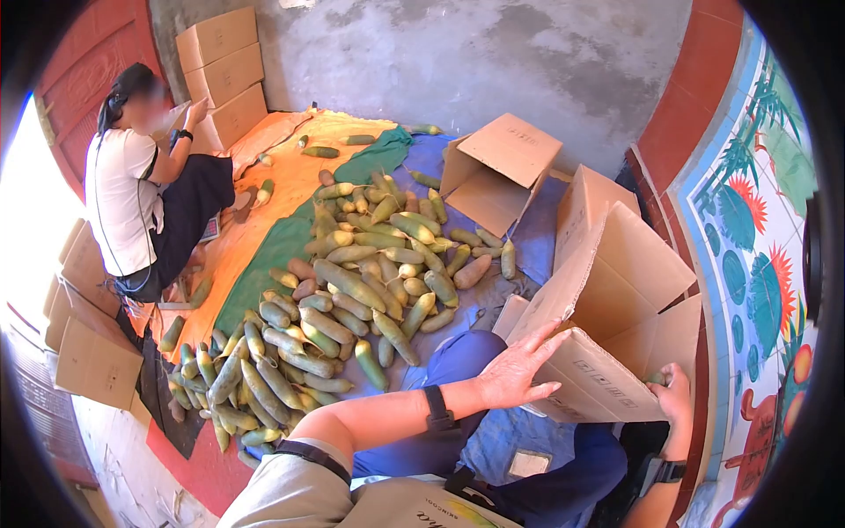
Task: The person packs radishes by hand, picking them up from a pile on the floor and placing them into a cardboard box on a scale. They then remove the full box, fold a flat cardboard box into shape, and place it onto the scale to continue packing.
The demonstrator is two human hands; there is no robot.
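My left hand [519, 370] lies with fingers spread against the near left edge of an open cardboard box [598, 374], which stands tilted in front of my knees. At the box's near right corner, my right hand [673, 394] has its fingers bent around the cardboard edge. A small greenish thing shows by its fingertips, too small to name. Left of the box, a big heap of green, radish-like vegetables [352, 290] covers the cloths on the floor.
Another open box [510, 150] lies beyond the heap. A person [132, 176] squats at the left, near stacked cartons [224, 75] by the wall. More boxes [99, 361] stand at the left edge. A tiled, painted wall [748, 264] rises at the right.
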